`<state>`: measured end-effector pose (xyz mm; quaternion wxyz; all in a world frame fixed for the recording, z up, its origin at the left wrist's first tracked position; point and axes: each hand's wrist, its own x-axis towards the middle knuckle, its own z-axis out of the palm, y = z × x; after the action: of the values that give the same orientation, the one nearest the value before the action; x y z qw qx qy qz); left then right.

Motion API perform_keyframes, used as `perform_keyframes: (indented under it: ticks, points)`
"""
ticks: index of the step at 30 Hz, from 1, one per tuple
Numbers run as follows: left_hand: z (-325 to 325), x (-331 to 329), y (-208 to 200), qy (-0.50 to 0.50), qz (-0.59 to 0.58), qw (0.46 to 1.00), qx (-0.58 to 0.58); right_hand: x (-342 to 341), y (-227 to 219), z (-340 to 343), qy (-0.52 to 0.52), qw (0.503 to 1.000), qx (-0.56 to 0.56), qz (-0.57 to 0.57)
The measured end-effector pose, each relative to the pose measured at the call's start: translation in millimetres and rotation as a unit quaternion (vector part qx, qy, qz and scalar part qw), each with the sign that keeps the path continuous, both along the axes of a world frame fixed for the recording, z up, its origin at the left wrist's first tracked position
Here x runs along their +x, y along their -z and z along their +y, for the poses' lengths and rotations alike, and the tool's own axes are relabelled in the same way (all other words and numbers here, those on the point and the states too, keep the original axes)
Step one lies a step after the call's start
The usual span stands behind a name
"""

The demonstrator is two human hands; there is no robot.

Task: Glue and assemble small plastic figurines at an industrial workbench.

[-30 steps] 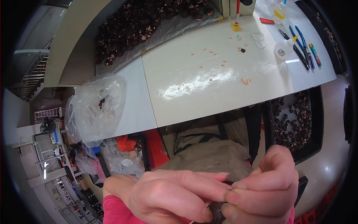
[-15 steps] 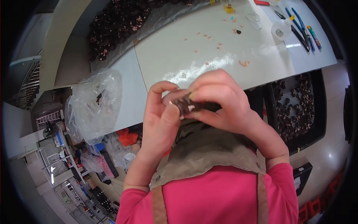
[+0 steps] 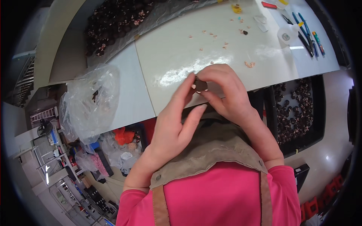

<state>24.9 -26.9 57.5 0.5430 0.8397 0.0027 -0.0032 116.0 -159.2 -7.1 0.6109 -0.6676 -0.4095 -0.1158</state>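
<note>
A small dark brown piece with pale pink bits on it is pinched between the thumb and fingers of my right hand, above the table's near edge. My left hand is beside it on the left. Its fingers are stretched out, with the tips at the piece's left side, and its thumb stands apart from them. Whether those fingertips press on the piece cannot be made out. Its exact kind is unclear too.
Similar dark pieces heap up at the table's far left, and others lie in a black crate at right. Pink crumbs dot the white table. A plastic bag, white bottle and pliers are around.
My left thumb has come off the dark piece and the left fingers have straightened. The piece has moved slightly up and right, turned, and stays in my right hand.
</note>
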Motion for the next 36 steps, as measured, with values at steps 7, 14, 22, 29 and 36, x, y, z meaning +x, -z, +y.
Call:
perform_keyframes:
  ticks: [7, 14, 22, 29, 36]
  points:
    - [6.4, 17.5, -12.0, 0.055, -0.032, 0.988, 0.139, 11.4, -7.0, 0.6, -0.045, 0.977, 0.0, 0.209]
    - [4.9, 15.1, -5.6, 0.042, 0.013, 0.986, -0.164, 10.5, -4.0, 4.7, 0.006, 0.993, 0.006, 0.121]
    - [-5.0, 10.9, -11.5, -0.006, 0.067, 0.945, -0.321, 5.7, -8.2, -0.2, -0.136, 0.905, 0.129, 0.382]
    - [-4.1, 10.6, -12.5, -0.023, 0.081, 0.946, -0.314, 6.6, -3.2, -2.4, -0.158, 0.893, 0.14, 0.397]
    - [0.7, 12.6, -13.1, -0.11, 0.117, 0.876, -0.454, 10.7, 3.1, -3.6, -0.206, 0.823, 0.253, 0.464]
